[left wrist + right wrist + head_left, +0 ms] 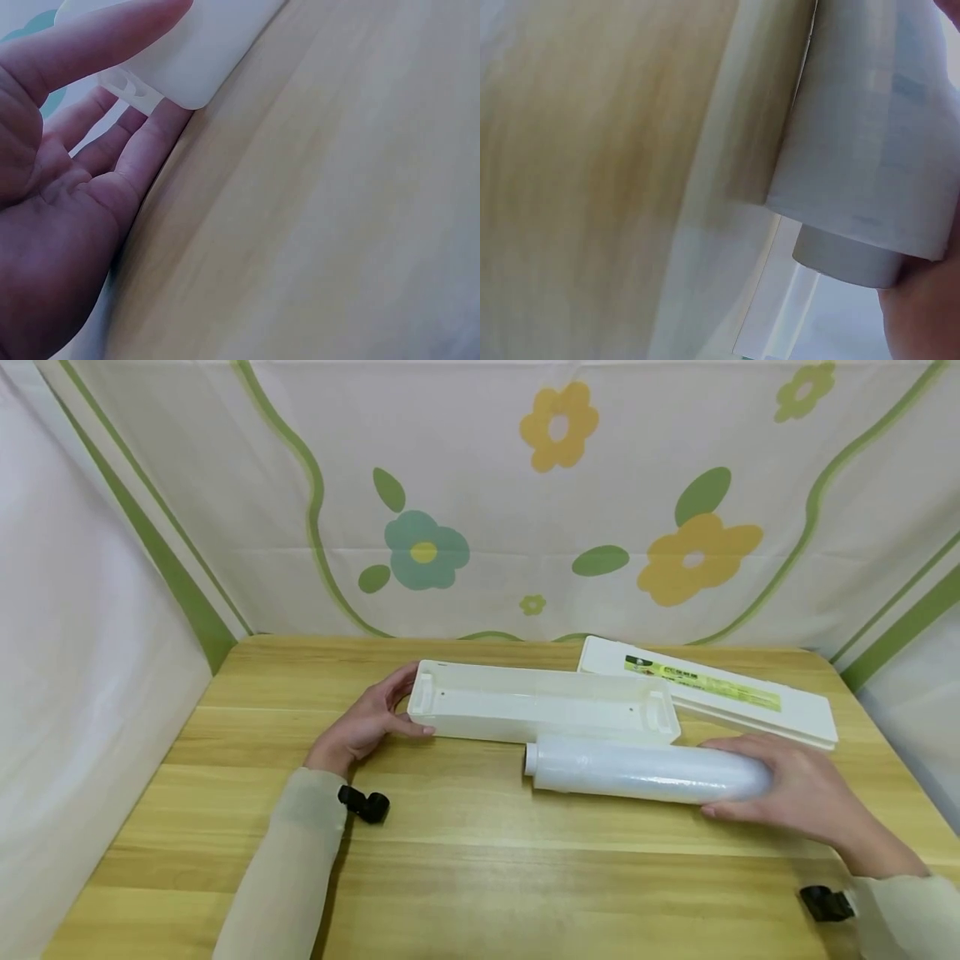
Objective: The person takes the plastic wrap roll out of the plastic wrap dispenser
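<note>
A long white open box (480,723) lies on the wooden table, its hollow side up. My left hand (367,718) holds its left end, the thumb along the front wall and the fingers behind the end. The left wrist view shows the thumb (97,37) over the box's corner (187,75) and the fingers under it. My right hand (795,789) grips the right end of a roll of cling film (637,770), which lies crosswise just in front of the box. In the right wrist view the roll's cardboard core (847,259) pokes out of the film.
Behind the box to the right lies a long white lid (795,718) with a yellow-green label (705,685). The wooden table (525,885) ends at a flower-patterned curtain (487,468), with more cloth at both sides.
</note>
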Demonstrator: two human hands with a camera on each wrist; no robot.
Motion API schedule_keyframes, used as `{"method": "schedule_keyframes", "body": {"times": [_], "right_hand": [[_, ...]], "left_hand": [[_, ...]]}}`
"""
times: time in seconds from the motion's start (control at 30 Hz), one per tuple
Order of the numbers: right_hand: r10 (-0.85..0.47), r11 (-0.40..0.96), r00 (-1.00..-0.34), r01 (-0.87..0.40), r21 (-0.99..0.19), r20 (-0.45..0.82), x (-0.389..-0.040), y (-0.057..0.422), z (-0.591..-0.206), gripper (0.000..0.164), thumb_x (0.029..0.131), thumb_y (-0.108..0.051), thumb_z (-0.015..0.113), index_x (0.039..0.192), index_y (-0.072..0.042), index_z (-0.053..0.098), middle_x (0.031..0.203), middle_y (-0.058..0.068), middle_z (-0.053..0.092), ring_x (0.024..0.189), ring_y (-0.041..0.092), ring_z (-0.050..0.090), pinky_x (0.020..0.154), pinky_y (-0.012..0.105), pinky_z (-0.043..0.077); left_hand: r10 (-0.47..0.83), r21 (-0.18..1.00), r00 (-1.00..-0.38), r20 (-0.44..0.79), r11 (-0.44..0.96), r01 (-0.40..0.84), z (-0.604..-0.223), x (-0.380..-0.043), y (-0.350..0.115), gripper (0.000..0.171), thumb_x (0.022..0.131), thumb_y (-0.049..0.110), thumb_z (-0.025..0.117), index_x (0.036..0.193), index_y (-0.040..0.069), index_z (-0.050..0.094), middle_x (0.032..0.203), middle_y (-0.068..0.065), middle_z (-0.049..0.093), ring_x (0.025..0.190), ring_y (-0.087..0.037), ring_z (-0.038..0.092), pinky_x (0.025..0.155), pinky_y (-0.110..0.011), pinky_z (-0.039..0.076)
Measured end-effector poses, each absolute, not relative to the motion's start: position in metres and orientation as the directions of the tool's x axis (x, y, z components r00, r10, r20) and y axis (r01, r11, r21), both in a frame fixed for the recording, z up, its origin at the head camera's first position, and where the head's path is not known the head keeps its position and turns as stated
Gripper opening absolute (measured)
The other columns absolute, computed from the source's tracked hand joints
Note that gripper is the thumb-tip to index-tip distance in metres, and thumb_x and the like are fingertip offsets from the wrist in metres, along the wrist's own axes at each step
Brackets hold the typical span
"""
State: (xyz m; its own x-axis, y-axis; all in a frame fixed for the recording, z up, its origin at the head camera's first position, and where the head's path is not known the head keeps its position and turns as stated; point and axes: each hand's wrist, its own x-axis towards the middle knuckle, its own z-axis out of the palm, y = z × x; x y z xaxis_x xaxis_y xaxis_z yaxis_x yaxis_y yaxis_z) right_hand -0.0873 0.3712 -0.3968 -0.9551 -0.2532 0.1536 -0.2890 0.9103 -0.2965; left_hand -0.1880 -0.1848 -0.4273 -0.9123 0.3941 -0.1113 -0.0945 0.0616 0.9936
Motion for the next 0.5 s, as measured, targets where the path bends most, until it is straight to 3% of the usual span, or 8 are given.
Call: {"method": "schedule_keyframes", "body": {"times": [0.3, 0.5], "right_hand": [[-0.243, 0.911, -0.959, -0.277, -0.305, 0.143, -0.0861, 0.3712, -0.3981, 0.08, 0.057, -0.064, 0.102, 0.126, -0.032, 0.078, 0.126, 0.014, 0.079, 0.11, 0.038, 0.07, 0.076, 0.035, 0.05], [-0.325, 0.896, -0.927, -0.365, -0.251, 0.187, -0.0878, 0.3712, -0.3962, 0.087, 0.052, -0.062, 0.103, 0.128, -0.027, 0.079, 0.123, 0.013, 0.079, 0.107, 0.038, 0.072, 0.078, 0.042, 0.054]], "left_hand": [[0.389, 0.992, -0.913, -0.122, 0.08, -0.099, -0.4319, -0.1883, -0.1859, 0.109, 0.077, -0.018, 0.085, 0.168, 0.017, 0.036, 0.168, -0.01, 0.042, 0.151, -0.032, 0.039, 0.1, -0.02, 0.057], [0.426, 0.994, -0.899, -0.099, 0.087, -0.068, -0.4338, -0.1865, -0.1901, 0.108, 0.081, -0.012, 0.085, 0.17, 0.02, 0.032, 0.17, -0.009, 0.039, 0.151, -0.033, 0.039, 0.103, -0.023, 0.056]]}}
